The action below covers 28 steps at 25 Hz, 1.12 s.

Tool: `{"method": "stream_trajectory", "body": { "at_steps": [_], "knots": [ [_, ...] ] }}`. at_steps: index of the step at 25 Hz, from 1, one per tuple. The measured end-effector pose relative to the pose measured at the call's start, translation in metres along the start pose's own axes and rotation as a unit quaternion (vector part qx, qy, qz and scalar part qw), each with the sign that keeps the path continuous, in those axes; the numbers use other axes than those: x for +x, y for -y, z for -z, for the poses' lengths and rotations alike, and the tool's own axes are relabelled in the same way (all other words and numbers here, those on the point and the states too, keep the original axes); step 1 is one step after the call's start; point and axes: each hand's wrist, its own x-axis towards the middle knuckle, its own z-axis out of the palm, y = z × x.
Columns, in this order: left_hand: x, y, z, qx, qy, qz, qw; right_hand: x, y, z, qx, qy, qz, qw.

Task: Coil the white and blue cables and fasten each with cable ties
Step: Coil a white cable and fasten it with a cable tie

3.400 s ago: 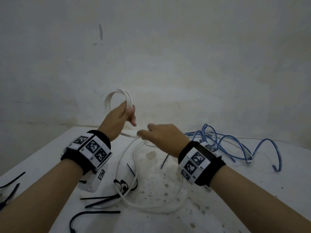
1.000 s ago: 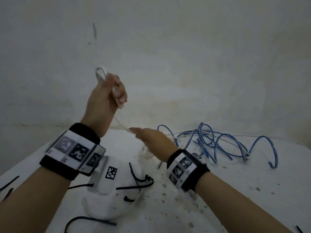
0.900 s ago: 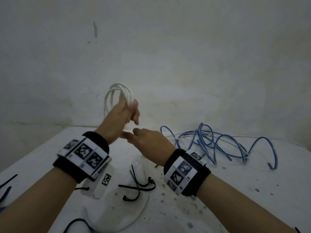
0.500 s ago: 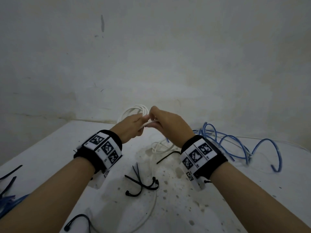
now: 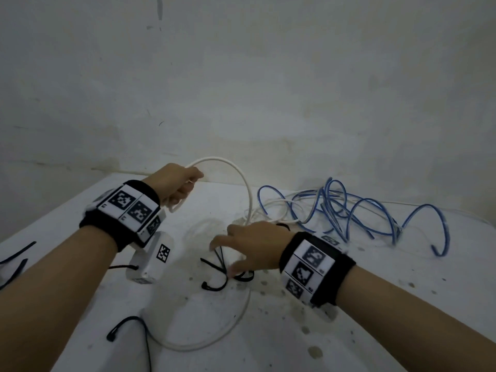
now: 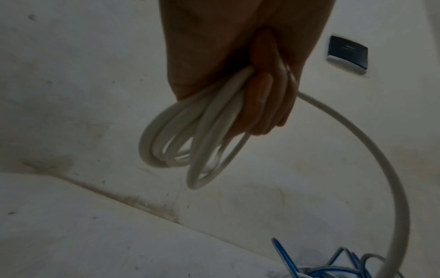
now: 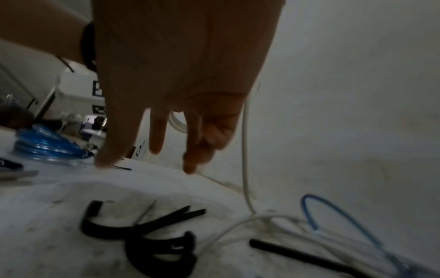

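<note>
My left hand (image 5: 185,186) grips a small coil of white cable (image 6: 190,146), several loops bunched in the fist. From it the loose white cable (image 5: 248,194) arcs over and drops to the table, then loops round near the front (image 5: 214,342). My right hand (image 5: 228,259) hovers open, fingers spread and pointing down (image 7: 156,148), just above a cluster of black cable ties (image 5: 222,277) (image 7: 142,225). It holds nothing. The blue cable (image 5: 349,216) lies uncoiled in loose loops at the back right of the white table (image 5: 375,304).
More black ties lie at the left edge (image 5: 16,261) and near the front (image 5: 126,326); another lies by the blue cable (image 7: 297,257). A coiled blue bundle (image 7: 45,148) sits far left. A bare wall (image 5: 268,103) stands close behind the table.
Half a second ago both hands met at the white coil. The right hand has since let go and dropped toward the black ties; the left hand still holds the coil, slightly further left.
</note>
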Motion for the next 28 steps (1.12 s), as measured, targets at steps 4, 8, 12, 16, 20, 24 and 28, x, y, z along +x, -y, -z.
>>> {"method": "stream_trajectory", "body": {
  "at_steps": [4, 8, 12, 16, 20, 24, 28],
  "knots": [
    [-0.014, 0.005, 0.014, -0.033, 0.095, 0.046, 0.994, 0.028, 0.013, -0.015, 0.042, 0.145, -0.038, 0.988],
    [-0.026, 0.01, 0.027, -0.05, 0.1, 0.038, 0.993, 0.049, 0.03, -0.023, 0.066, 0.135, -0.029, 0.988],
    [-0.031, 0.016, 0.03, -0.059, 0.072, 0.026, 0.995, 0.082, 0.062, -0.024, 0.065, 0.108, 0.009, 0.992],
    [-0.032, 0.018, 0.035, -0.073, 0.048, 0.015, 0.996, 0.109, 0.084, -0.009, 0.084, 0.033, -0.018, 0.996],
    [-0.03, 0.025, 0.047, -0.128, 0.032, -0.011, 0.991, 0.084, 0.081, 0.021, 0.163, -0.178, -0.04, 0.97],
    [-0.025, 0.023, 0.055, -0.19, 0.0, -0.028, 0.981, 0.047, 0.088, -0.001, 0.069, 0.095, 0.014, 0.993],
    [-0.023, 0.021, 0.049, -0.208, 0.008, -0.041, 0.977, 0.034, 0.07, -0.018, -0.014, 0.139, 0.015, 0.99]
  ]
}}
